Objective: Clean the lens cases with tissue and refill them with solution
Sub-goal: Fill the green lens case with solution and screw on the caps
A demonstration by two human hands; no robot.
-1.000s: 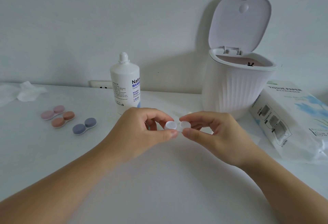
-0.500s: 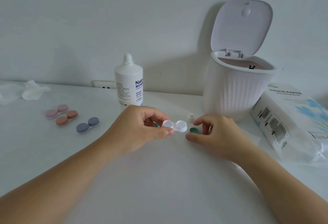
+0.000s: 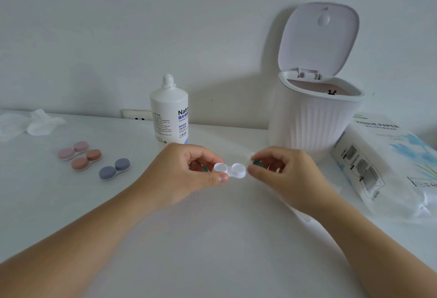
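White tabletop (image 3: 212, 238) against a pale wall: the left hand (image 3: 186, 174) pinches an uncapped white lens case (image 3: 229, 170) above the table's middle, while the right hand (image 3: 286, 174) pinches a green cap (image 3: 256, 163) just beside it. Behind stand a solution bottle (image 3: 169, 113) and an open-lidded bin (image 3: 314, 118); 3 capped cases (image 3: 92, 160) lie at left.

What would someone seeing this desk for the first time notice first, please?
Probably the two hands at centre: the left hand pinches an open white plastic lens case, while the right hand holds a small dark green cap beside it. Behind them stands a ribbed white bin with its lid raised, and three closed pastel lens cases lie at the left.
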